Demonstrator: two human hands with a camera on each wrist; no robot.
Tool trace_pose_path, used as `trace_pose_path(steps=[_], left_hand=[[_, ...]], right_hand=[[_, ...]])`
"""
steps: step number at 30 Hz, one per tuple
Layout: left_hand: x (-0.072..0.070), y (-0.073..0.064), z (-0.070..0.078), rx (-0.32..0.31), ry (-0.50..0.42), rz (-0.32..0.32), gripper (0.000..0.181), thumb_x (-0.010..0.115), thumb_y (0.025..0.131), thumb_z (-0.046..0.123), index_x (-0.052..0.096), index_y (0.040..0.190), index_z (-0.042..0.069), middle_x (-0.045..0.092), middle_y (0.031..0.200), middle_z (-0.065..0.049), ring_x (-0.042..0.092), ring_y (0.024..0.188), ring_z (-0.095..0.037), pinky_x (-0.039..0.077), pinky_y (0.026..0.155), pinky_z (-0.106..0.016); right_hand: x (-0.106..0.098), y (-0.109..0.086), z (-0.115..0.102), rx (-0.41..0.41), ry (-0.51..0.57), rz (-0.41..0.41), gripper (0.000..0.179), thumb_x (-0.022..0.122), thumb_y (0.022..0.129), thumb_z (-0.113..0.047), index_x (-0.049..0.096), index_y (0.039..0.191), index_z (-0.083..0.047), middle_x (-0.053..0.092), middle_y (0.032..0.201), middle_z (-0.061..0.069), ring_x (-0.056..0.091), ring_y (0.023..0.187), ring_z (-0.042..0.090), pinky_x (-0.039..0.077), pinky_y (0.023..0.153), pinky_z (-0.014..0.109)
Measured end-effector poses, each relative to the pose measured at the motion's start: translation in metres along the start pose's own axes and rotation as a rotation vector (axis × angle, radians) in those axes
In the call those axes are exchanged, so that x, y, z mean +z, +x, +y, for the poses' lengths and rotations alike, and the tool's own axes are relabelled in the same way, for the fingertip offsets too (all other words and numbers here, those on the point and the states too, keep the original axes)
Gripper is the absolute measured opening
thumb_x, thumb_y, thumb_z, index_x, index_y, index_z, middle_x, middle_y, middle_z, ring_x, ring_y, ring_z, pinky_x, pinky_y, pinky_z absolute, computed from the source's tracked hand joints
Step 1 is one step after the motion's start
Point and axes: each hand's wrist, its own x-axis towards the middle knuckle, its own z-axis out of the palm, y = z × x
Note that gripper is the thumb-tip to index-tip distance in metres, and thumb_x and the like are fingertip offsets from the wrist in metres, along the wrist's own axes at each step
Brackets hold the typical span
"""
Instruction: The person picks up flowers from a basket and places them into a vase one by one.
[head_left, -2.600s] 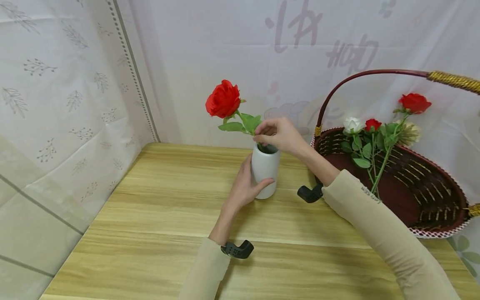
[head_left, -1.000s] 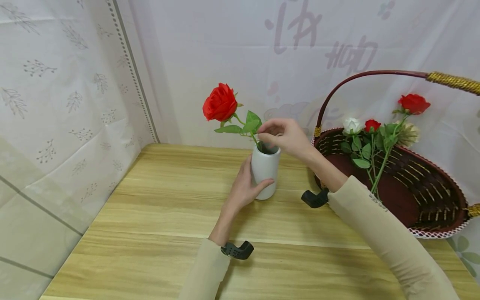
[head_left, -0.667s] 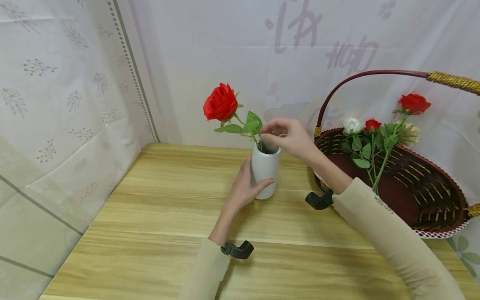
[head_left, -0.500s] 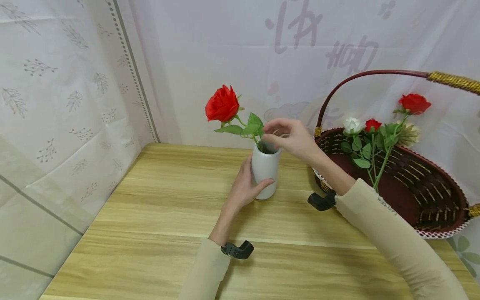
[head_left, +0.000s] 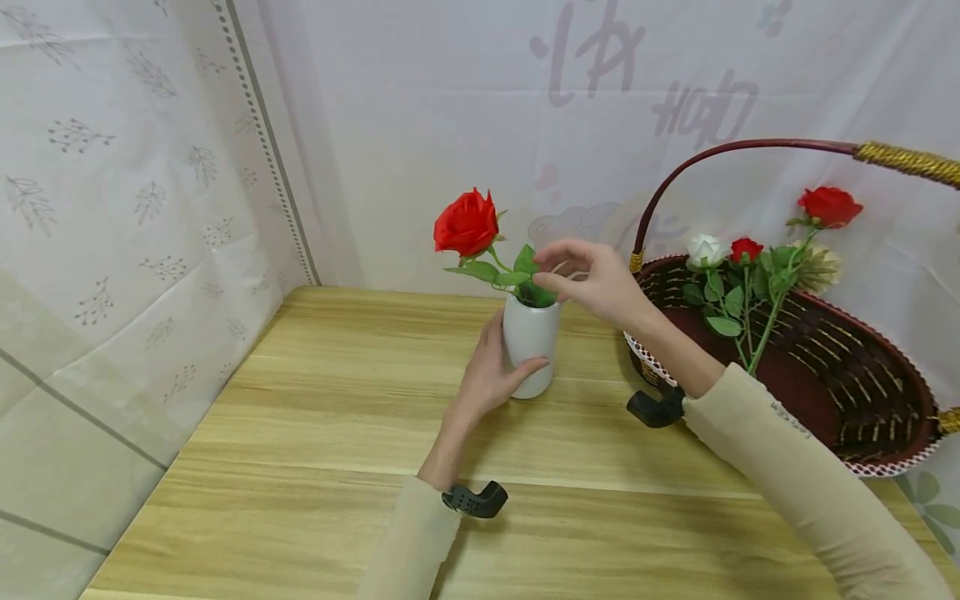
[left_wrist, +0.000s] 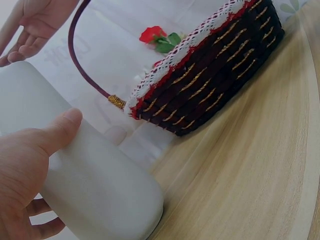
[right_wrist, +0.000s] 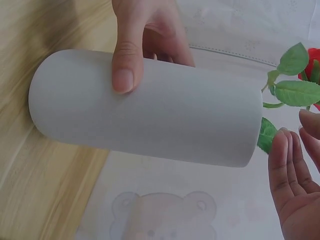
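Note:
A white vase [head_left: 531, 342] stands upright on the wooden table, gripped round its side by my left hand [head_left: 491, 371]. The thumb of that hand lies across the vase's front, plain in the right wrist view. An artificial red rose [head_left: 467, 223] leans left out of the mouth, its lower stem hidden inside. My right hand [head_left: 588, 279] is just above the rim's right side, fingers loosely bent beside the rose's green leaves. In the right wrist view the thumb and fingertips [right_wrist: 279, 142] stand apart, with a leaf [right_wrist: 266, 135] close to them and nothing pinched.
To the right is a dark woven basket [head_left: 873, 375] with a tall arched handle [head_left: 750, 143]. In it lean a white rose [head_left: 705, 252], two red roses [head_left: 828, 207] and a pale flower [head_left: 819, 268]. A printed curtain [head_left: 420, 100] hangs behind the table [head_left: 315, 433].
My right fingers have come off the rose's stem and the hand has drawn slightly right. The rose has dropped lower and swung right, its leaves now down at the rim. My left hand has stayed still.

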Motion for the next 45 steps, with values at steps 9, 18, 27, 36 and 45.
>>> trace_pose_path(steps=[9, 18, 27, 36, 45], left_hand=[[0.0, 0.0, 0.0, -0.004, 0.014, 0.007, 0.101, 0.079, 0.087, 0.045, 0.017, 0.16, 0.012, 0.035, 0.154, -0.014, 0.045, 0.134, -0.028, 0.04, 0.109, -0.049], [0.001, -0.001, -0.002, -0.017, 0.015, 0.012, 0.102, 0.079, 0.087, 0.047, 0.017, 0.16, 0.013, 0.035, 0.155, -0.014, 0.044, 0.135, -0.029, 0.039, 0.109, -0.05], [0.002, -0.001, -0.001, 0.009, 0.024, 0.03, 0.101, 0.08, 0.087, 0.043, 0.018, 0.159, 0.012, 0.037, 0.153, -0.016, 0.045, 0.134, -0.03, 0.039, 0.109, -0.051], [0.002, -0.002, 0.001, 0.01, 0.027, 0.035, 0.101, 0.081, 0.086, 0.042, 0.02, 0.159, 0.01, 0.037, 0.153, -0.017, 0.045, 0.134, -0.031, 0.039, 0.109, -0.05], [0.001, -0.002, 0.002, 0.0, 0.024, 0.03, 0.1, 0.081, 0.086, 0.042, 0.02, 0.159, 0.009, 0.037, 0.154, -0.017, 0.044, 0.135, -0.03, 0.038, 0.11, -0.049]], right_hand=[[-0.008, -0.008, 0.005, 0.011, -0.016, 0.049, 0.026, 0.074, 0.094, -0.019, 0.07, 0.116, -0.006, 0.07, 0.111, 0.009, 0.068, 0.09, 0.02, 0.059, 0.073, 0.034], [-0.014, -0.017, 0.011, 0.015, -0.017, 0.067, 0.025, 0.073, 0.095, -0.018, 0.069, 0.117, -0.006, 0.069, 0.114, 0.008, 0.068, 0.09, 0.021, 0.059, 0.071, 0.034], [-0.023, -0.027, 0.018, 0.005, -0.024, 0.082, 0.027, 0.071, 0.096, -0.016, 0.068, 0.12, -0.004, 0.068, 0.114, 0.013, 0.068, 0.086, 0.018, 0.058, 0.069, 0.035], [-0.03, -0.039, 0.022, 0.007, -0.024, 0.101, 0.027, 0.07, 0.097, -0.014, 0.067, 0.122, -0.004, 0.068, 0.114, 0.012, 0.069, 0.089, 0.025, 0.058, 0.07, 0.033], [-0.042, -0.053, 0.025, 0.018, -0.039, 0.124, 0.027, 0.069, 0.098, -0.013, 0.066, 0.123, -0.005, 0.068, 0.108, 0.007, 0.068, 0.083, 0.014, 0.057, 0.071, 0.028]])
